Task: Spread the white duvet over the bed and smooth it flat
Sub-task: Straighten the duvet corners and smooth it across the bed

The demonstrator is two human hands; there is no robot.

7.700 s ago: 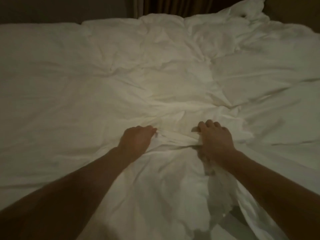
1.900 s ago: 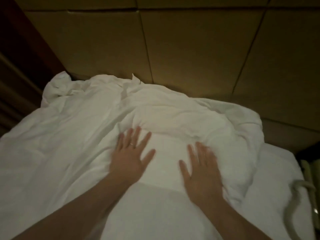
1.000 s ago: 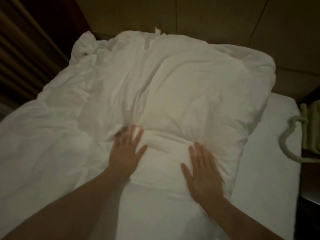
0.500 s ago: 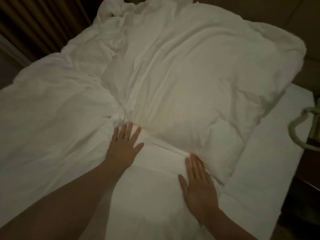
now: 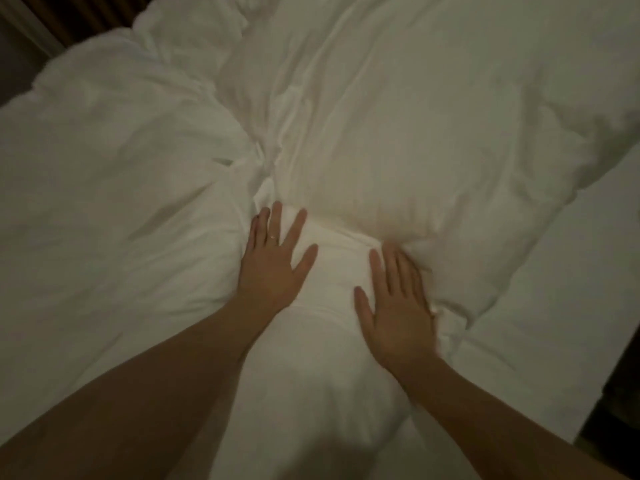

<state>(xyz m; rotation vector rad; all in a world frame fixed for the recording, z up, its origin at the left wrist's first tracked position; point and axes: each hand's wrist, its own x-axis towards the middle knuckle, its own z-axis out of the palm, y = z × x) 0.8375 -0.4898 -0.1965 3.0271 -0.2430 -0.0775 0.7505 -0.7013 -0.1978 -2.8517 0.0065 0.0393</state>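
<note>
The white duvet (image 5: 398, 140) covers most of the bed, puffy and creased, with a deep fold running up from between my hands. My left hand (image 5: 273, 261) lies flat on it with fingers spread, a ring on one finger. My right hand (image 5: 398, 306) presses flat beside a bulging part of the duvet, fingers straight and close together. Between both hands the cloth is smoother. The bare white bed sheet (image 5: 561, 306) shows along the right side, where the duvet's edge stops short.
The bed's right edge (image 5: 588, 403) drops to a dark gap at the lower right. Dark curtain folds (image 5: 69, 19) stand at the upper left behind the bed.
Both flat hands have slid down the duvet towards me over the last seconds. The view has tilted down, so the wall panels and the phone cord at the right are out of sight.
</note>
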